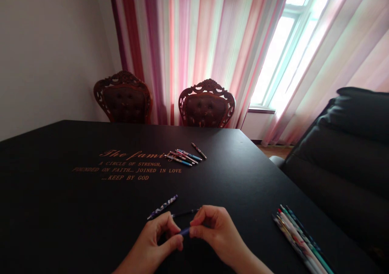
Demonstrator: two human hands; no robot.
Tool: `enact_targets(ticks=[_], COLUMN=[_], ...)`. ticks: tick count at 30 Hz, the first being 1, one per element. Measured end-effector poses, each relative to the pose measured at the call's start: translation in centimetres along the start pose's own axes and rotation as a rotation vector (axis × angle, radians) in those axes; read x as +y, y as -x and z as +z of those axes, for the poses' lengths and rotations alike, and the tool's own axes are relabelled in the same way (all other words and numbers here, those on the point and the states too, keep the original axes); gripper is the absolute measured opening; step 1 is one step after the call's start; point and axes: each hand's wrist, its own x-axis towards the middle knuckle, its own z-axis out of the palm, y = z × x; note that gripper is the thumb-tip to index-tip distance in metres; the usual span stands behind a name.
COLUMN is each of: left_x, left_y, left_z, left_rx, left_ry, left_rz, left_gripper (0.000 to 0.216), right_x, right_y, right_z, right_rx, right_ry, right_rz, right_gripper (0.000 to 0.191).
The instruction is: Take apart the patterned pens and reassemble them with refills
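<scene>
Between my two hands is a short blue-purple pen part (184, 232), a small tube. My left hand (156, 239) pinches its left end with thumb and forefinger. The fingertips of my right hand (214, 227) are closed on the other end. Just beyond the hands a thin dark refill-like stick (186, 212) lies on the table, its right end partly behind my right hand. A patterned purple-and-white pen barrel (162, 207) lies slanted to the left of it, close to my left hand and apart from it.
Several pens (184, 157) lie in a group further back on the black table (231, 176), one slightly apart. More pens (300, 237) lie at the right edge. Two carved chairs (209, 105) stand behind the table, and a black leather seat (343, 144) is at the right.
</scene>
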Motion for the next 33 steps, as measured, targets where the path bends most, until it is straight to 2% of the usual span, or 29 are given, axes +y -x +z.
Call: enact_targets(ticks=[14,18,20,22,25,28,33], left_x=[-0.3,-0.4,-0.2,0.0,0.3,0.2,-0.1], left_y=[0.0,0.2,0.3,0.2,-0.4,-1.0,-1.2], left_z=[-0.3,-0.5,-0.9,-1.5,-2.7,-3.3,-3.4], left_rx=[0.025,0.039,0.028,0.030,0.105,0.161,0.174], left_ry=[-0.240,-0.354,-0.416,-0.511,-0.739,-0.914,-0.993], left_rz=[0.054,0.095,0.161,0.262,0.368,0.361,0.336], left_gripper=[0.015,0.015,0.014,0.015,0.010,0.014,0.015], right_x=[1.0,0.3,-0.4,-0.9,-1.2,-0.7,0.1], right_y=[-0.1,0.1,0.1,-0.1,-1.0,-2.1,-3.1], right_z=[-0.2,0.1,-0.1,-0.7,-2.7,-5.1,-7.6], right_rx=[-0.008,-0.034,-0.064,-0.063,0.029,0.114,0.100], right_ry=[0.174,0.189,0.230,0.293,0.371,0.374,0.325], right_rz=[0.018,0.019,-0.007,-0.041,-0.090,-0.109,-0.085], right_gripper=[0.015,0.012,0.008,0.008,0.009,0.013,0.015])
